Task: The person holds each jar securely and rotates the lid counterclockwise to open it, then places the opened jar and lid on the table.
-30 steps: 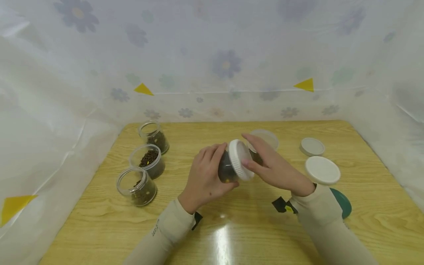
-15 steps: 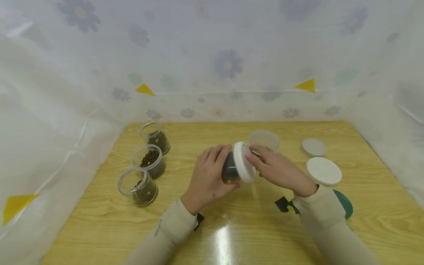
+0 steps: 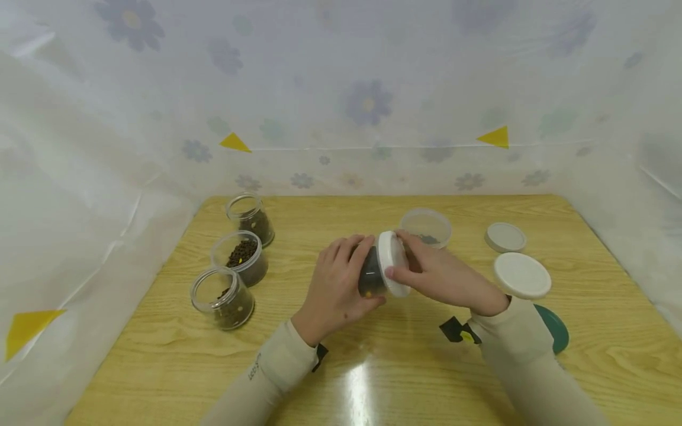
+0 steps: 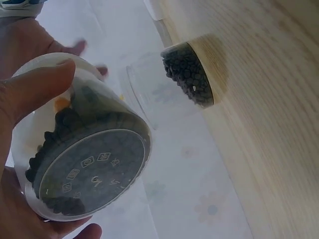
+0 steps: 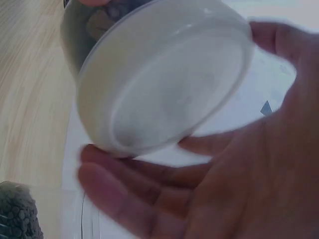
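A clear jar with dark contents is held tilted on its side over the middle of the table. My left hand grips its body, thumb below. In the left wrist view the jar's base faces the camera, with dark pellets and a spot of orange inside. The jar's mouth points right and carries a ribbed white lid. My right hand holds this lid by its rim. In the right wrist view the fingers and thumb spread around the lid's edge.
Two glass jars and a plastic tub, all uncovered with brown pellets, stand at the left. Behind the right hand is another clear tub. A grey lid, a white lid and a green lid lie at the right.
My right hand has shifted its hold on the lid, drawing its fingers together and then spreading them around the rim again. The left hand still grips the jar, shifted very slightly right.
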`<move>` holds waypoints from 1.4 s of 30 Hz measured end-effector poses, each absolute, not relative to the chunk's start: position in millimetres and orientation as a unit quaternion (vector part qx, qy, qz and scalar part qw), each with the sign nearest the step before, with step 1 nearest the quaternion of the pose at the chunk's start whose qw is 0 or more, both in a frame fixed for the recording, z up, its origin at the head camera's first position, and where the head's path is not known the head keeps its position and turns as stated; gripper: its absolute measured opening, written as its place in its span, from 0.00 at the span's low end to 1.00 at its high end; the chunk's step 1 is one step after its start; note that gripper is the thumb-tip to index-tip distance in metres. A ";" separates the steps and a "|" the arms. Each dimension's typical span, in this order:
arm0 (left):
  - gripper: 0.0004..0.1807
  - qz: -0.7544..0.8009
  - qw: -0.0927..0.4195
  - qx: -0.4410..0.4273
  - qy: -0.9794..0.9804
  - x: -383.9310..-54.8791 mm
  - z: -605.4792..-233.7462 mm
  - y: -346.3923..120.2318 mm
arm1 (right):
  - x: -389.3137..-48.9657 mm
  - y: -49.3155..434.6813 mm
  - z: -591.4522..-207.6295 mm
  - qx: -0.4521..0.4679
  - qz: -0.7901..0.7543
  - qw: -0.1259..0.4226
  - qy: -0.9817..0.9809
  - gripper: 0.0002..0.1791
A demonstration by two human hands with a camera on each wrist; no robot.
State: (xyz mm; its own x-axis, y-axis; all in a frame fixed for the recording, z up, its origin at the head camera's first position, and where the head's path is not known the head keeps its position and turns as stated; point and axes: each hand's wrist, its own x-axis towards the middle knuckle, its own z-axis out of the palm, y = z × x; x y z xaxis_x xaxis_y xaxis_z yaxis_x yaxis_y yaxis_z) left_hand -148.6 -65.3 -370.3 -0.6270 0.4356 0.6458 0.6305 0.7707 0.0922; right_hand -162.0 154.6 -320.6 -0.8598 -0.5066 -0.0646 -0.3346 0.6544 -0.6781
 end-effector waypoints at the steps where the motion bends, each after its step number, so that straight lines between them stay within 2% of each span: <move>1: 0.56 -0.163 0.307 -0.300 -0.888 -148.8 -370.2 -65.5 | -161.7 155.4 -321.6 -0.255 -0.352 0.117 0.893 0.48; 6: 0.56 -0.173 0.291 -0.294 -0.894 -150.0 -368.4 -66.4 | -161.7 158.3 -324.2 -0.324 -0.378 0.086 0.863 0.51; 15: 0.55 -0.172 0.295 -0.294 -0.893 -152.0 -366.1 -66.0 | -159.9 163.6 -321.5 -0.341 -0.359 0.078 0.865 0.52; 23: 0.57 -0.183 0.295 -0.294 -0.890 -152.4 -365.9 -65.0 | -158.4 164.3 -315.6 -0.243 -0.416 0.083 0.873 0.41; 31: 0.57 -0.178 0.287 -0.291 -0.895 -152.0 -364.7 -63.5 | -159.9 164.2 -311.3 -0.180 -0.398 0.086 0.896 0.39; 42: 0.56 -0.142 0.319 -0.307 -0.885 -151.9 -368.9 -59.9 | -163.4 161.2 -309.0 -0.137 -0.343 0.172 0.913 0.41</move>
